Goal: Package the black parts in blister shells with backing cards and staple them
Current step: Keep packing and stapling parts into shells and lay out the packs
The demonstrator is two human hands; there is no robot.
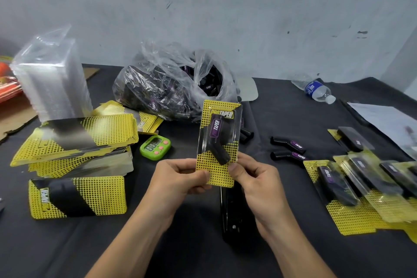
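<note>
Both hands hold one blister pack [218,142] upright above the table: a yellow-and-black backing card with a clear shell and a black bent part inside. My left hand [180,178] pinches its lower left corner, my right hand [255,176] its lower right edge. A black stapler [232,216] lies on the table just below the pack, partly hidden by my right hand. Two loose black parts [288,149] lie to the right. Finished packs [361,192] are piled at the far right.
Stacks of backing cards [76,142] and a single card [76,196] lie at left, behind them a tall stack of clear shells [52,83]. A plastic bag of black parts [171,88] sits centre back. A green timer [155,147], a water bottle [316,89] and a paper sheet [388,122] are also here.
</note>
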